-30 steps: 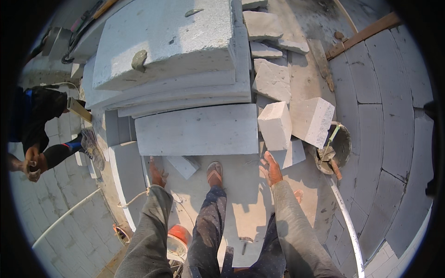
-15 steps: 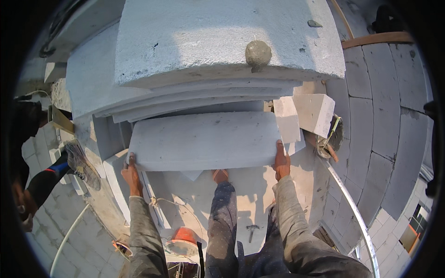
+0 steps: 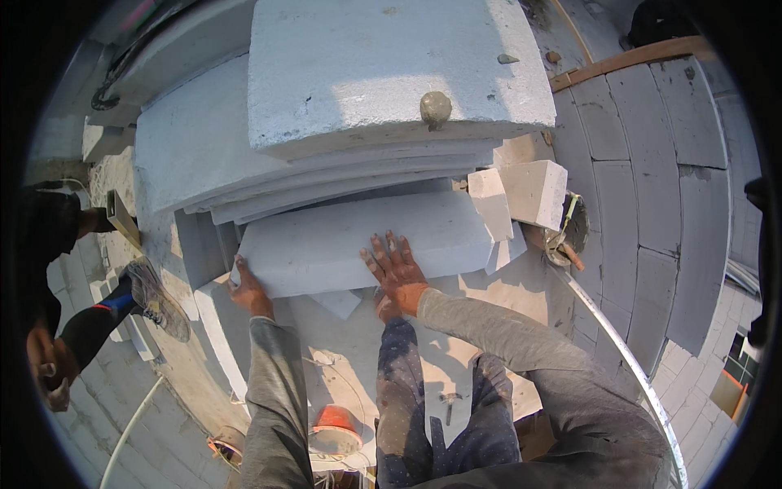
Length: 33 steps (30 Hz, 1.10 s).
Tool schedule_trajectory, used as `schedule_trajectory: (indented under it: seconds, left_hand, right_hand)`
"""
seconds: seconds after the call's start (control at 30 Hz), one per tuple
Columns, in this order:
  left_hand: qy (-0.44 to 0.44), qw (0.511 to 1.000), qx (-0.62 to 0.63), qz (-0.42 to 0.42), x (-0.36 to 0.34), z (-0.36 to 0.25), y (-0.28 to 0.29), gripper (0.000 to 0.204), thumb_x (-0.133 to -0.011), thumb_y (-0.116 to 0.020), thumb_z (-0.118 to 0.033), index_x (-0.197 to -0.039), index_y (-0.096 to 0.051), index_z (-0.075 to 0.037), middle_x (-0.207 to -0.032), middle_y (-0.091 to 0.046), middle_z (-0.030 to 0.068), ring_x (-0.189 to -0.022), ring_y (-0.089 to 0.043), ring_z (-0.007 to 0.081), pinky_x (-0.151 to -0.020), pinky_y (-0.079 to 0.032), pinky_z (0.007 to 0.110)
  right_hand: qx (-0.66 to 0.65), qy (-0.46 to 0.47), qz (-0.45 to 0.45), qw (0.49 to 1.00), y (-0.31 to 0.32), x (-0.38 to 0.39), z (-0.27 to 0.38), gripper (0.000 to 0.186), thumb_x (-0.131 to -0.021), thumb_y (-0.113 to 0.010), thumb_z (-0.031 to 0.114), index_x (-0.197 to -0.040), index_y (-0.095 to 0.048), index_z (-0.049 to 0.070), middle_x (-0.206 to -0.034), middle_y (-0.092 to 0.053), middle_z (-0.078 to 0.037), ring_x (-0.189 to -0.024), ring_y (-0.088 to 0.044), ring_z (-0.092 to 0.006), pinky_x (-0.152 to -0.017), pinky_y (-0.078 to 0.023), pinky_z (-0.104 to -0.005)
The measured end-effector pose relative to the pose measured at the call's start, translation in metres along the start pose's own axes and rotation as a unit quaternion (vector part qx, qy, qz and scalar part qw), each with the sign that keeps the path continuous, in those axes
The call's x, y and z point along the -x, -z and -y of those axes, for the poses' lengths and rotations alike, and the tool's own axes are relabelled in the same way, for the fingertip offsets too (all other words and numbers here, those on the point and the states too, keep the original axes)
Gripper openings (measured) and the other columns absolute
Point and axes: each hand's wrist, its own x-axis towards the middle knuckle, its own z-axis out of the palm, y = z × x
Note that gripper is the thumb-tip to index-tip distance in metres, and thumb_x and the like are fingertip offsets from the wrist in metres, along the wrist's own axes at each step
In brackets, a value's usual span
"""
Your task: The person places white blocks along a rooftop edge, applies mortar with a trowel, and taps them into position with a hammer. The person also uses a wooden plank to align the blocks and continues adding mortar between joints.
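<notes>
A long pale concrete block (image 3: 318, 236) lies across the middle, below a stack of large blocks (image 3: 383, 57) with a lump of wet mortar (image 3: 436, 106) on top. My left hand (image 3: 251, 289) grips the block's left end. My right hand (image 3: 395, 277) rests on its near-middle with fingers spread. Small white offcut blocks (image 3: 489, 200) (image 3: 533, 187) stand against its right end, beside a bucket with a trowel (image 3: 570, 240).
A co-worker's leg and shoe (image 3: 159, 297) are at the left. Block walling (image 3: 668, 212) runs along the right, with a long pale rail (image 3: 611, 334) before it. An orange bucket (image 3: 334, 424), a hose (image 3: 134, 416) and a hammer (image 3: 448, 403) lie lower down.
Both hands moved onto the long block and shifted it. My right hand has since left its right end and moved leftward onto the top, fingers spread.
</notes>
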Motion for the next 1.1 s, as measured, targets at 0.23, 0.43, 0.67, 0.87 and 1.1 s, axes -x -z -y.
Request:
schedule_trajectory:
  seconds: [0.23,0.43,0.67,0.87,1.1]
  left_hand:
    - [0.236,0.927,0.170,0.237,0.022,-0.034,0.016,0.082,-0.085,-0.069,-0.053,-0.145,-0.048,-0.002,-0.142,-0.054,0.0182,-0.122,-0.058,0.0400,-0.098,-0.049,0.054]
    - [-0.066,0.898,-0.153,0.407,0.128,-0.059,0.082,0.095,-0.079,-0.065,-0.061,-0.150,-0.041,-0.004,-0.148,-0.047,0.0220,-0.135,-0.044,0.0410,-0.108,-0.035,0.057]
    - [-0.523,0.429,-0.412,0.610,0.266,-0.048,0.162,0.130,-0.056,-0.081,-0.072,-0.153,-0.033,-0.001,-0.148,-0.039,0.0310,-0.142,-0.030,0.0487,-0.117,-0.019,0.066]
    - [-0.688,0.217,-0.318,0.615,0.439,-0.043,0.097,0.129,-0.052,-0.087,-0.068,-0.148,-0.035,0.000,-0.140,-0.046,0.0301,-0.136,-0.039,0.0500,-0.118,-0.023,0.063]
    - [-0.767,0.168,-0.177,0.593,0.685,-0.175,0.132,0.117,-0.051,-0.088,-0.055,-0.147,-0.046,-0.003,-0.122,-0.058,0.0221,-0.112,-0.057,0.0419,-0.095,-0.045,0.053]
  right_hand:
    - [0.046,-0.033,-0.098,0.994,-0.002,-0.009,0.005,0.067,-0.096,-0.057,0.025,-0.157,-0.032,0.016,-0.129,-0.054,-0.019,-0.117,-0.055,-0.0395,-0.099,-0.043,-0.0530]
    - [-0.085,0.040,-0.027,0.995,0.091,0.059,-0.009,0.075,-0.089,-0.065,0.023,-0.151,-0.031,-0.004,-0.112,-0.056,-0.013,-0.103,-0.056,-0.0300,-0.093,-0.042,-0.0468]
    - [-0.215,-0.135,-0.071,0.965,0.188,0.241,0.046,0.091,-0.058,-0.081,0.040,-0.129,-0.053,-0.010,-0.102,-0.059,-0.014,-0.095,-0.056,-0.0272,-0.083,-0.042,-0.0413]
    - [-0.170,-0.292,0.102,0.936,0.272,0.455,0.027,0.102,-0.056,-0.085,0.033,-0.144,-0.048,-0.002,-0.108,-0.061,-0.017,-0.104,-0.059,-0.0308,-0.088,-0.044,-0.0405]
    - [-0.206,-0.351,0.134,0.903,0.441,0.684,-0.043,0.117,-0.055,-0.090,0.030,-0.159,-0.035,0.023,-0.109,-0.058,-0.021,-0.101,-0.060,-0.0349,-0.084,-0.048,-0.0437]
